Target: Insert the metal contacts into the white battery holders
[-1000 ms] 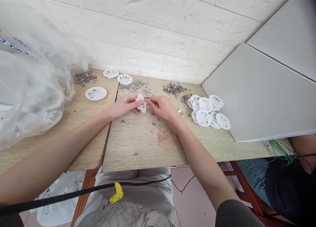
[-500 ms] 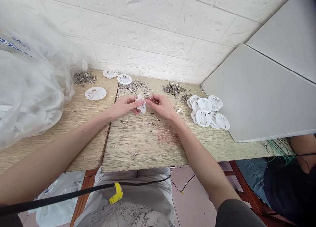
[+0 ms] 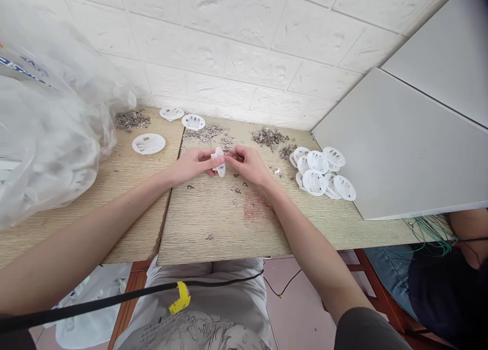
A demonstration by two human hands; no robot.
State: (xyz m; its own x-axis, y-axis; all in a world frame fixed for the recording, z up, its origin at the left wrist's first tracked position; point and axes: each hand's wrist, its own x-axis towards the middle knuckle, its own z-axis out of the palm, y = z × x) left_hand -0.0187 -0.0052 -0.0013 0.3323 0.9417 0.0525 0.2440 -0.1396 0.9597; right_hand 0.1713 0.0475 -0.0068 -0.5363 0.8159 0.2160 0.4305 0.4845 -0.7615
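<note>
My left hand [image 3: 192,163] pinches a round white plastic battery holder [image 3: 218,161], tilted on edge above the wooden table [image 3: 213,218]. My right hand [image 3: 248,164] is closed in a pinch on a small metal contact [image 3: 230,151], its tip touching the holder's upper right side. Both hands meet at the table's middle, just in front of loose piles of metal contacts [image 3: 208,133].
A heap of white holders [image 3: 322,172] lies right of my right hand. Three more holders [image 3: 148,143] sit at the back left. A big clear plastic bag [image 3: 46,131] fills the left side. A grey panel [image 3: 404,152] stands at right; another person [image 3: 463,268] sits beyond it.
My right hand has moved left, bringing the metal contact up against the holder. My left hand has turned the holder slightly more upright.
</note>
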